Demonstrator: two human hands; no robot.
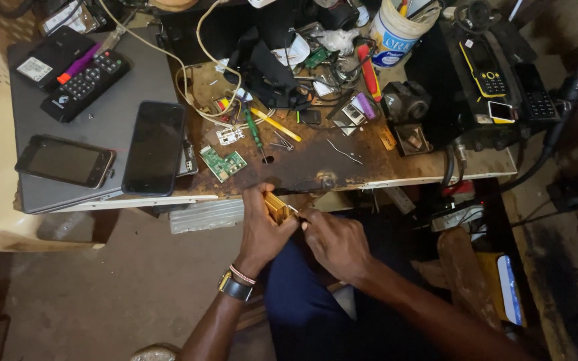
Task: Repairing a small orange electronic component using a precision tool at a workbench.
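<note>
My left hand (261, 230) grips a small gold-coloured flat device (278, 206) on edge, just below the front edge of the scorched wooden workbench (316, 167). My right hand (332, 242) is pinched on a thin metal tool (294, 210) whose tip touches the gold device. A watch and a beaded band sit on my left wrist. Both hands hover over my lap in dark blue trousers.
On the bench lie a green circuit board (223, 164), a green-handled screwdriver (254, 130), a yellow tool (276, 125) and tangled wires. A grey laptop (95, 113) at left carries two black phones (155, 147) (65, 161) and a remote (87, 83). A white tub (396, 30) and a yellow keypad phone (484, 67) stand at the back right.
</note>
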